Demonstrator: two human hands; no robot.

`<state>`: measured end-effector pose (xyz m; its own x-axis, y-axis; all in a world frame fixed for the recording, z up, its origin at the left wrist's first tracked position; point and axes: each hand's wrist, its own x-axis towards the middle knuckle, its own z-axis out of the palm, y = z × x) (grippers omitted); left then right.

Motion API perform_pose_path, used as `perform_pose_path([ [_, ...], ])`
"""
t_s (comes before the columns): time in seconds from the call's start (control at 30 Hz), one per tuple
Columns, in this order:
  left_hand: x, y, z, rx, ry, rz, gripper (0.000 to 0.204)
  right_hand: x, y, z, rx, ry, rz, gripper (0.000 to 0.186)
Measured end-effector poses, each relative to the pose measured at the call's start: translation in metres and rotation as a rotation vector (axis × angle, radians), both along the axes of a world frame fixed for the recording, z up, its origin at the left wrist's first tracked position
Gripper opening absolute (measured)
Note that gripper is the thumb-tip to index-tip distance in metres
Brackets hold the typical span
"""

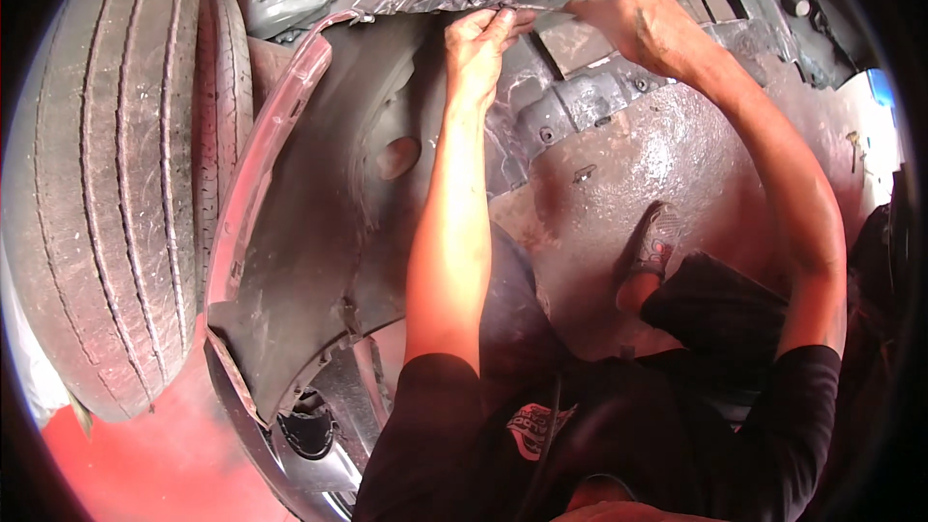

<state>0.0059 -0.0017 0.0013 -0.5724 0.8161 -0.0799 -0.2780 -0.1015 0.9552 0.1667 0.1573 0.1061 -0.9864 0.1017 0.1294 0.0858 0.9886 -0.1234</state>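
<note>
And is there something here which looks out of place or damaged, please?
Perhaps one thing: a small dark scrap lies alone on the shiny floor, right of the dark curved panel, attached to nothing visible. The panel's rounded opening looks regular, so it may be intended rather than damage.

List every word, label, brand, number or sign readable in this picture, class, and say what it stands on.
Black shirt: pale reddish chest print; lettering small and distorted, so not quoted.
Shoe: reddish marks, too blurred to tell whether they are letters.
Thin piece between left hand and right hand: no readable text.
Large tyre: none readable.
</note>
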Motion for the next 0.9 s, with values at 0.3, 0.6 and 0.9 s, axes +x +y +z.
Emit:
perform_pose_path([
  [0.3, -0.001, -0.003, -0.010, -0.078, 0.220, 0.103, 0.024, 0.009, -0.062, -0.048, -0.023, 0.098, -0.310, 0.039],
  [0.6, 0.004, -0.002, -0.005, -0.037, 0.159, 0.148, 0.020, 0.018, -0.054, -0.048, -0.373, 0.197, -0.327, 0.025],
  [0.9, 0.002, -0.003, 0.006, -0.079, 0.116, 0.044, 0.027, 0.011, -0.029, -0.013, -0.077, 0.142, -0.203, 0.025],
])
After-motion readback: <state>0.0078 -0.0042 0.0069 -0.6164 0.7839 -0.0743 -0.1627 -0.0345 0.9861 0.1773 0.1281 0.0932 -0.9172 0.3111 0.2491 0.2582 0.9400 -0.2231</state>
